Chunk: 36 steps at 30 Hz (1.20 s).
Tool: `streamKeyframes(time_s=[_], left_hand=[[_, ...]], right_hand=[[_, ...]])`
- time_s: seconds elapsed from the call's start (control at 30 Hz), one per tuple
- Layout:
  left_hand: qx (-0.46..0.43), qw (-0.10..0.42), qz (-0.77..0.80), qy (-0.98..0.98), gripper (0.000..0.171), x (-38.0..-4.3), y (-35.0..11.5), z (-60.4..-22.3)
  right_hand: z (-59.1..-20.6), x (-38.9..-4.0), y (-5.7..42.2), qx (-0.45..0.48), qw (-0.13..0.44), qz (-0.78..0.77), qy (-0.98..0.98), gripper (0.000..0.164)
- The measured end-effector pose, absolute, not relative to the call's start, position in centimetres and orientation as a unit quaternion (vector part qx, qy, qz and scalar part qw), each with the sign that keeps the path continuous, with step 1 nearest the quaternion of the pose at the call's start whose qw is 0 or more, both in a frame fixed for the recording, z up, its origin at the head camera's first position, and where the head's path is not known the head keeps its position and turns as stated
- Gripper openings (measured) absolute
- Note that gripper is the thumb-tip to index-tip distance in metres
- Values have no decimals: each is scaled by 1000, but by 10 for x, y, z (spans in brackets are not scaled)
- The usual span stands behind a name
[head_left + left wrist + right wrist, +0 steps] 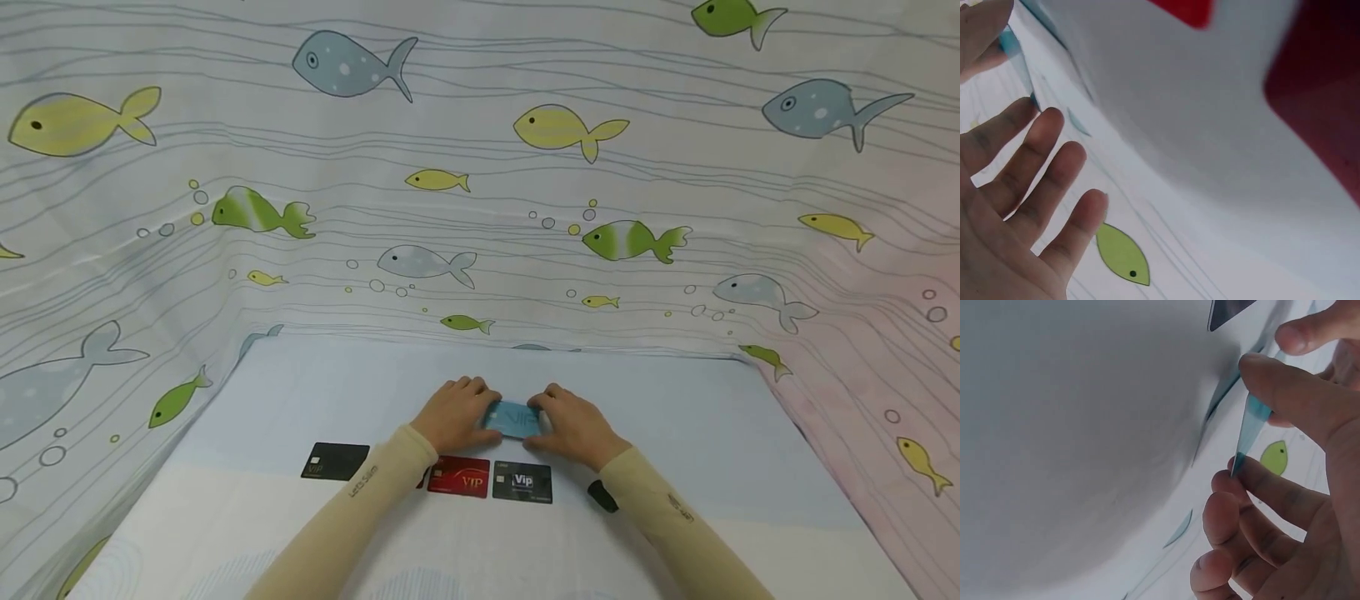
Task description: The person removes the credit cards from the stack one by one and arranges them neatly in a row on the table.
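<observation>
A light blue card [513, 419] marked VIP is held above the white table, between both hands. My left hand [456, 417] pinches its left end between thumb and fingers. At the opposite end, my right hand [576, 427] grips the card the same way. In the right wrist view the card [1252, 422] appears nearly edge-on, running from the thumb to the index fingertip. The left wrist view catches only a strip of it, past the spread fingers [1066, 187] of my left hand.
On the table [465, 550], nearer to me, lie a black VIP card [335, 462], a red VIP card [459, 477] and a dark grey Vip card [522, 482]. My left sleeve mostly covers another red item. A dark object [602, 497] sits partly beneath my right sleeve. Fish-print cloth [480, 217] surrounds the table.
</observation>
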<state>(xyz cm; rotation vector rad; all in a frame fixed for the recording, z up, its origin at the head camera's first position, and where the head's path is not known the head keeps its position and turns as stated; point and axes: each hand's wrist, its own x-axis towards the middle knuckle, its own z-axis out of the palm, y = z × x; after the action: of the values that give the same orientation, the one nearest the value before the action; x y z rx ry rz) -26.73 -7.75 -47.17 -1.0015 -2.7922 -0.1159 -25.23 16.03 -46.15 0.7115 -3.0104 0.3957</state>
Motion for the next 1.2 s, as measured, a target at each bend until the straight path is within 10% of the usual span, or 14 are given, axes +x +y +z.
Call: streamKeyframes(time_s=[0.63,1.2], left_hand=[[-373,97,-84,-919,59,-237,-70,-460],[-371,71,-103,-920,55,-194,-48,-453]], right_hand=[[-462,-216,190,280,71,161,-944,61],[-455,-180,225,322,8,200,-925,56]])
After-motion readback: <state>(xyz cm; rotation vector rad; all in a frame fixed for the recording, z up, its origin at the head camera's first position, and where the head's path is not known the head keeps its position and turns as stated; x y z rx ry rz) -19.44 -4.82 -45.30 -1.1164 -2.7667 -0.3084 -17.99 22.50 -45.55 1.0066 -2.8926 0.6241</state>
